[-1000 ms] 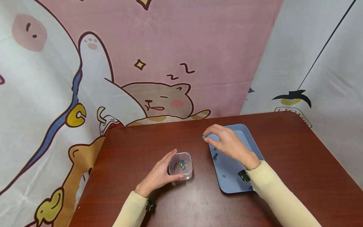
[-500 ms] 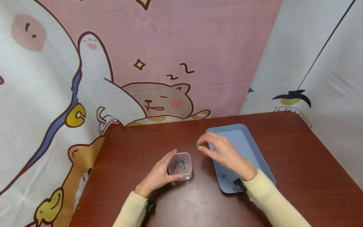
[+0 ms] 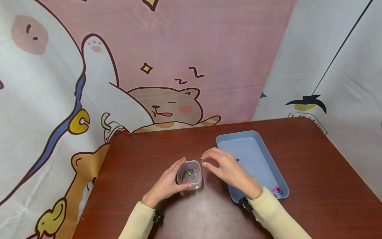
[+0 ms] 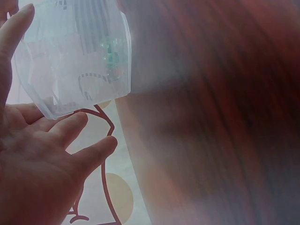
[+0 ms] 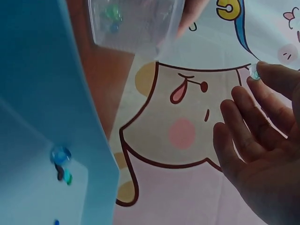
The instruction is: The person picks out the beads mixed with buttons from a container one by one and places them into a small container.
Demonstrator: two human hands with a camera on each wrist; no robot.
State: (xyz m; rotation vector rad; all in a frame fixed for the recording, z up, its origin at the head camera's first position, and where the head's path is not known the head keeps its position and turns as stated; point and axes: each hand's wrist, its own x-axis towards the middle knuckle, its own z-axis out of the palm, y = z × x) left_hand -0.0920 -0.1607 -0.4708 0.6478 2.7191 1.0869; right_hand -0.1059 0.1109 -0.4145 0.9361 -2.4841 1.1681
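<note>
In the head view my left hand (image 3: pixel 166 182) holds a clear plastic box (image 3: pixel 197 186) on the table, thumb at the near side and fingers along the left. Several green and blue glass marbles (image 3: pixel 191 174) lie inside it. My right hand (image 3: pixel 231 167) pinches a small greenish glass marble (image 3: pixel 202 161) between thumb and index finger, just right of the box's far corner. The right wrist view shows the pinched marble (image 5: pixel 254 71) as translucent, with the other fingers loosely bent. A blue tray (image 3: pixel 253 146) is partly covered by my right hand and forearm.
Several red, pink and blue small pieces (image 3: pixel 277 191) lie in the tray's near right corner. One blue piece (image 3: pixel 237 160) sits near my right hand. The right wrist view shows a larger blue marble (image 5: pixel 60 154) near the tray wall. A patterned cloth (image 3: pixel 232 59) hangs behind the brown table (image 3: pixel 149 146).
My right hand has moved left and toward me, from over the tray to beside the box, carrying the marble. The pieces in the tray's near right corner have come into view. My left hand stays put.
</note>
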